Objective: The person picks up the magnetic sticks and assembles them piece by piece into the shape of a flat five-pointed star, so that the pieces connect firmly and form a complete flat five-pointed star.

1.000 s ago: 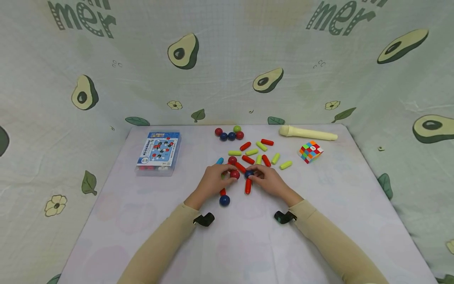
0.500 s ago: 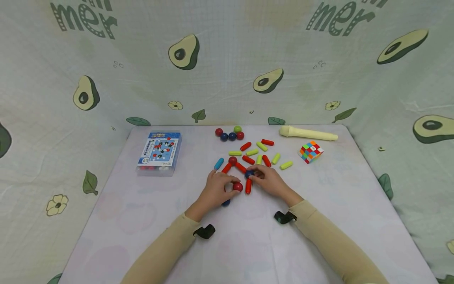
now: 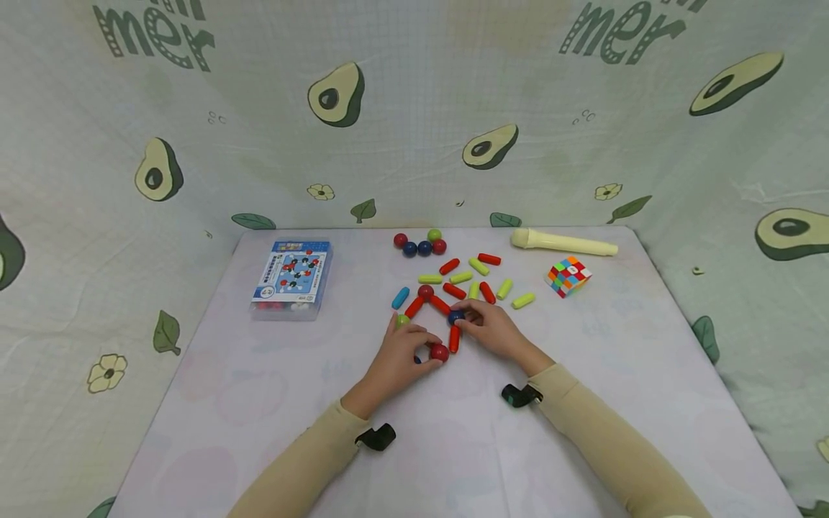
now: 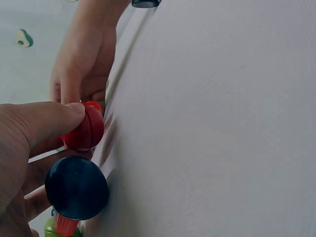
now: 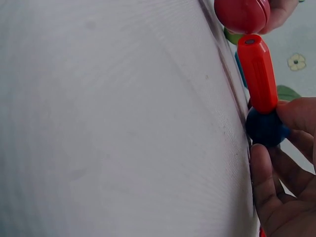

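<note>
The left hand (image 3: 403, 360) pinches a red ball (image 3: 440, 352) between thumb and fingers, parted by the ball's width. The right hand (image 3: 491, 329) grips a blue ball (image 3: 455, 317) in the same way, thumb on one side and fingers on the other.

From that blue ball a near rod (image 3: 454, 341), red, points toward the person, its end just beside the left hand's ball; whether they touch is unclear. A second red rod (image 3: 440, 305) runs from the blue ball to a top ball (image 3: 425, 292), red, beyond and between the hands. A third red rod (image 3: 414, 307) slants from there to a green ball (image 3: 402, 320) at the left hand's fingers. Another blue ball (image 4: 76, 187), with a red rod (image 4: 66, 224) on it, sits just under the left hand, mostly hidden from the head camera.

A blue rod (image 3: 400, 298) lies just beyond the left hand. Loose red rods (image 3: 487, 292) and yellow-green rods (image 3: 504, 289) are scattered beyond the right hand, and a ball cluster (image 3: 424, 248) sits farther off on the surface (image 3: 453, 460). Well left of the left hand is a box (image 3: 291, 280); right of and beyond the right hand are a cube (image 3: 568, 277) and a pale stick (image 3: 563, 242).
</note>
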`<state>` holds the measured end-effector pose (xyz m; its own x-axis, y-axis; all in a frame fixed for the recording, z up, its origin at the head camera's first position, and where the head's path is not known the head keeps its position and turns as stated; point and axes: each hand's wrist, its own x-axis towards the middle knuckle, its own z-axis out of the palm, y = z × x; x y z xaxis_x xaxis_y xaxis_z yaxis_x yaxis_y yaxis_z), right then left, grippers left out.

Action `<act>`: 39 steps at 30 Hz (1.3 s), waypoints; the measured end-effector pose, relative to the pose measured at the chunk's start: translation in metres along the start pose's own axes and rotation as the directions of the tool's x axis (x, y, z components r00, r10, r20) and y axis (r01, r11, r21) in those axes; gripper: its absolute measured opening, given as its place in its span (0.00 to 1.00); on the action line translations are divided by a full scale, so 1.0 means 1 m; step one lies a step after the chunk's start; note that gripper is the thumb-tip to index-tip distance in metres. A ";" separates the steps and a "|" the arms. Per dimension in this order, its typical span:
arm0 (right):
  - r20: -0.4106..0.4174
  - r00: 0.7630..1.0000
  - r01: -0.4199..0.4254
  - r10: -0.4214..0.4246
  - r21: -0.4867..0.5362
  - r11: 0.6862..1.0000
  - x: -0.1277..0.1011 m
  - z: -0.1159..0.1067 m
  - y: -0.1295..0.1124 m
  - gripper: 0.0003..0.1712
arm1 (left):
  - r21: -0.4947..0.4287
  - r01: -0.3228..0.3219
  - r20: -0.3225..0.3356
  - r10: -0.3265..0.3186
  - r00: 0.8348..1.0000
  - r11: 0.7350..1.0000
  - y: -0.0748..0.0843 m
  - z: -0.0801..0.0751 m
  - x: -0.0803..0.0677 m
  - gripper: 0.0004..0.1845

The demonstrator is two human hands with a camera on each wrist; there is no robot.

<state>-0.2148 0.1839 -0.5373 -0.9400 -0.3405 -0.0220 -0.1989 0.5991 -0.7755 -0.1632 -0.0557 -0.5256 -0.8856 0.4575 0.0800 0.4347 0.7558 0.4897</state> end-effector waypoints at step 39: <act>-0.023 1.000 -0.006 0.006 0.016 1.000 -0.002 0.002 -0.002 0.19 | -0.057 0.042 -0.121 -0.049 0.991 0.997 0.002 0.001 -0.007 0.16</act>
<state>-0.2121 0.1818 -0.5375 -0.9472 -0.3205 -0.0123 -0.1892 0.5893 -0.7855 -0.1559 -0.0573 -0.5264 -0.9191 0.3600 0.1601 0.3867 0.7465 0.5415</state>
